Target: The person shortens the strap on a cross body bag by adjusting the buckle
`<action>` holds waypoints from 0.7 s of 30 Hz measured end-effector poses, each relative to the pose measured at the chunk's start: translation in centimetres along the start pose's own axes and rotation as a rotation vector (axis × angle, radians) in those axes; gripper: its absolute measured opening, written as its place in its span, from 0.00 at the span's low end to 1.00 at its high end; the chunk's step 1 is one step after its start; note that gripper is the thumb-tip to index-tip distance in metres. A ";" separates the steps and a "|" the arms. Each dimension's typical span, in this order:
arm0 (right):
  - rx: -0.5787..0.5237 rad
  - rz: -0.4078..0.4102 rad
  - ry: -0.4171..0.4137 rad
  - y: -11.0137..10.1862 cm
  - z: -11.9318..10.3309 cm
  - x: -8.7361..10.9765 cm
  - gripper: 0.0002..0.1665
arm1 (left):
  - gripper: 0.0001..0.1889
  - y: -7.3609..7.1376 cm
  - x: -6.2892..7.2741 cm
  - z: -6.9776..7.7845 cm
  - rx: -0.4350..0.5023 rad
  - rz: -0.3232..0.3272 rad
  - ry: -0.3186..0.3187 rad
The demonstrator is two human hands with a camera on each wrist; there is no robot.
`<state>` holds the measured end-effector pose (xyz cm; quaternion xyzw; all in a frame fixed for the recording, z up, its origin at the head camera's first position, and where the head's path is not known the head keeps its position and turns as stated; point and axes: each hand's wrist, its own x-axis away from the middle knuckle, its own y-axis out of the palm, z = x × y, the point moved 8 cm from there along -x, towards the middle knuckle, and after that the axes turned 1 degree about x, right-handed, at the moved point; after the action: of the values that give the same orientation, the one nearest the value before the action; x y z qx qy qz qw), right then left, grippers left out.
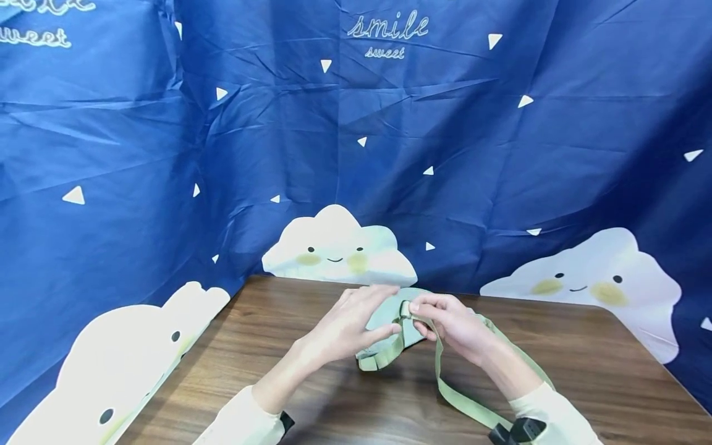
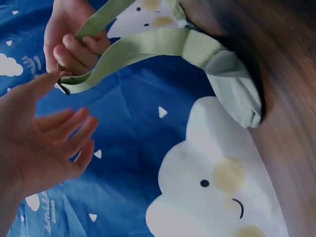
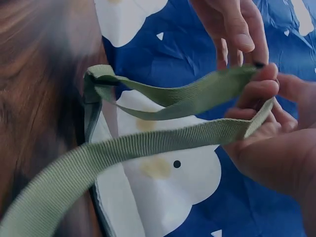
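Observation:
A small pale grey-green bag [image 1: 381, 317] with a light green webbing strap [image 1: 467, 405] lies toward the back of the table. My right hand [image 1: 453, 324] pinches the strap beside a dark slider buckle [image 1: 405, 309], lifting this part above the table. From there the strap loops down and back round the right forearm. Just left of the buckle is my left hand [image 1: 353, 321], its fingers extended and spread. In the left wrist view, the left thumb [image 2: 42, 86] reaches right to the buckle, while the other fingers hold nothing. Part of the bag is hidden behind the left hand.
The brown wood-grain table [image 1: 556, 346] extends to both sides of the bag. A blue curtain [image 1: 289, 142] with white triangles and smiling clouds hangs behind and to the left. Dark wrist straps [image 1: 525, 429] sit over the cream sleeves, close to the loose webbing on the right.

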<state>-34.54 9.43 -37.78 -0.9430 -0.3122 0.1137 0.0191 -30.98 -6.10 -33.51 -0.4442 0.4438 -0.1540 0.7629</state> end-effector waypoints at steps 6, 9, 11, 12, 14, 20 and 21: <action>0.070 -0.078 -0.035 1.2 -0.7 0.2 0.16 | 0.18 -0.5 -0.2 0.9 0.004 0.059 0.075; 0.077 -0.074 -0.028 0.9 -0.6 0.4 0.14 | 0.17 -0.7 -0.1 0.5 0.039 0.077 0.058; 0.091 -0.075 -0.015 0.7 -0.5 0.5 0.13 | 0.18 -0.8 -0.1 0.3 0.085 0.073 0.053; 0.100 -0.076 -0.009 0.7 -0.5 0.6 0.12 | 0.19 -0.8 -0.1 0.3 0.109 0.069 0.054; 0.127 -0.080 -0.001 0.7 -0.5 0.6 0.12 | 0.19 -0.7 -0.1 0.2 0.168 0.060 0.059; 0.187 -0.091 -0.013 1.4 -0.8 0.6 0.14 | 0.18 -0.8 -0.2 0.3 0.301 0.049 0.076; 0.185 -0.087 -0.011 1.5 -0.8 0.6 0.14 | 0.18 -0.8 -0.3 0.3 0.315 0.050 0.070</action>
<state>-33.03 8.58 -37.26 -0.9221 -0.3413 0.1461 0.1094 -30.76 -6.24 -32.66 -0.3022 0.4514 -0.2182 0.8107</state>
